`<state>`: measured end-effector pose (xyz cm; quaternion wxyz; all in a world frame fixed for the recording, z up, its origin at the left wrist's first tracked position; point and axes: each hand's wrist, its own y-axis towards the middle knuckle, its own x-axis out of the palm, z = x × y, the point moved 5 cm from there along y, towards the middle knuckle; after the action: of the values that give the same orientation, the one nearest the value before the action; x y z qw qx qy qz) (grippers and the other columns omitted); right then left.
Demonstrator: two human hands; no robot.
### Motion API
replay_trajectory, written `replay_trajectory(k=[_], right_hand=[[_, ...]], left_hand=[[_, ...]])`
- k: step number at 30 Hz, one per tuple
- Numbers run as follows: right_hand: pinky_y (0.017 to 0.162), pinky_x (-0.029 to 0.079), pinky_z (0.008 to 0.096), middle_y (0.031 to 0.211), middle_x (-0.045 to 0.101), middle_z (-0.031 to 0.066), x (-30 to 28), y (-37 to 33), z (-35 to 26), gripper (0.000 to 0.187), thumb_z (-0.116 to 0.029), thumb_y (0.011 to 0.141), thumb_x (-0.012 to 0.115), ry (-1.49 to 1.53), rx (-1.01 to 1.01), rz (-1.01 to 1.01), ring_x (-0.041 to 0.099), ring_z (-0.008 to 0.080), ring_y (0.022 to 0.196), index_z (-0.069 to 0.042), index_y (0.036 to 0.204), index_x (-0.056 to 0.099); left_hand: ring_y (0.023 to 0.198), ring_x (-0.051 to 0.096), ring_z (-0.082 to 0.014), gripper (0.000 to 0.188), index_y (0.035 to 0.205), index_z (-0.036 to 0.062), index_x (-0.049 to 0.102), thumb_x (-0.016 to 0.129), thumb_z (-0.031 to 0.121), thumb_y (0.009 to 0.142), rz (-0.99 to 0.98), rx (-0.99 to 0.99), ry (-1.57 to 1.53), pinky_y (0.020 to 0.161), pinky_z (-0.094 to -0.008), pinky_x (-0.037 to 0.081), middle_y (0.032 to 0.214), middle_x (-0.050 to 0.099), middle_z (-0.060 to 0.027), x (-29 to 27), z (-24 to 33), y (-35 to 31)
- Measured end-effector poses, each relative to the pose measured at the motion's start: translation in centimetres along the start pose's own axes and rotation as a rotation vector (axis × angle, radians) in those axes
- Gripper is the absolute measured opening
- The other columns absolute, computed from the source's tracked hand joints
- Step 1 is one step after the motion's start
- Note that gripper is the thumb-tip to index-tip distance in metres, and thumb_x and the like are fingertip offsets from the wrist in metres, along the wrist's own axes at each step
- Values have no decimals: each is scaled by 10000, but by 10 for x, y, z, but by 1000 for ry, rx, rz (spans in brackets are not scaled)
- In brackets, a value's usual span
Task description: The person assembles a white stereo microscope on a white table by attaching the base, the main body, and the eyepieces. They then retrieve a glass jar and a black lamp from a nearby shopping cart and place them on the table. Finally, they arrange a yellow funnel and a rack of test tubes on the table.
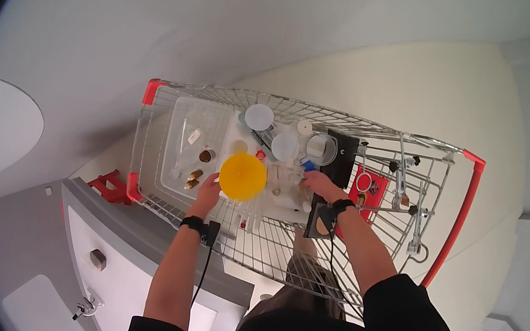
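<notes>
A round, bright yellow thing [242, 177], perhaps a bowl or a lid, shows in the middle of a wire shopping cart. At its left edge is my left hand [208, 193], fingertips closed against the rim. My right hand [321, 185] reaches in from the right with its fingers bent down among clear containers; what they hold is hidden. Just above its fingertips lies a small blue object [309, 165]. Between my hands are clear glass or plastic vessels [281, 185]. A small red piece [260, 155] sits above the yellow thing.
The wire cart [245, 253] has a red handle [455, 225]. A clear plastic bin [183, 119] holds brown pieces on the left. White round containers [259, 117] stand at the back. Metal clamps [402, 182] hang at right over a red tray [377, 182]. A red stool [112, 186] stands outside.
</notes>
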<state>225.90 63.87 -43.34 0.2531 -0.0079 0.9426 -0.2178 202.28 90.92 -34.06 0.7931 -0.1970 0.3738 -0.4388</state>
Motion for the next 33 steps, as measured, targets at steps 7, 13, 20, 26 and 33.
replay_trajectory(k=[7,13,20,26,33], right_hand=[[820,501,361,965,666,117,3,-2,-8,149,-157,802,614,598,355,190,624,293,920,-56,883,689],[746,515,378,845,676,149,-1,-5,-5,227,-233,760,681,524,420,332,645,317,817,-25,850,679],[750,524,379,812,683,141,-16,-6,-23,167,-209,748,667,317,447,407,659,311,815,-53,797,698],[700,542,335,734,695,123,-35,-8,-33,160,-183,744,659,351,469,375,689,271,715,-35,789,700],[674,531,317,761,699,118,-41,-7,-37,213,-213,779,678,392,462,315,685,214,702,-12,846,704]], left_hand=[[920,643,-181,337,1161,15,599,620,212,889,-86,223,101,814,-298,494,1024,680,-118,23,-21,46],[885,651,-194,308,1116,17,628,628,213,879,-209,-104,-509,795,-308,503,979,689,-126,21,-19,50],[712,649,-149,213,927,3,689,651,199,851,4,-4,59,699,-287,515,775,694,-78,15,-21,57],[697,647,-132,213,914,6,685,667,204,839,-5,-37,-28,681,-278,510,764,691,-75,15,-11,51],[704,649,-146,258,913,-3,675,689,239,826,35,-112,-72,672,-279,511,778,695,-63,11,-16,48]])
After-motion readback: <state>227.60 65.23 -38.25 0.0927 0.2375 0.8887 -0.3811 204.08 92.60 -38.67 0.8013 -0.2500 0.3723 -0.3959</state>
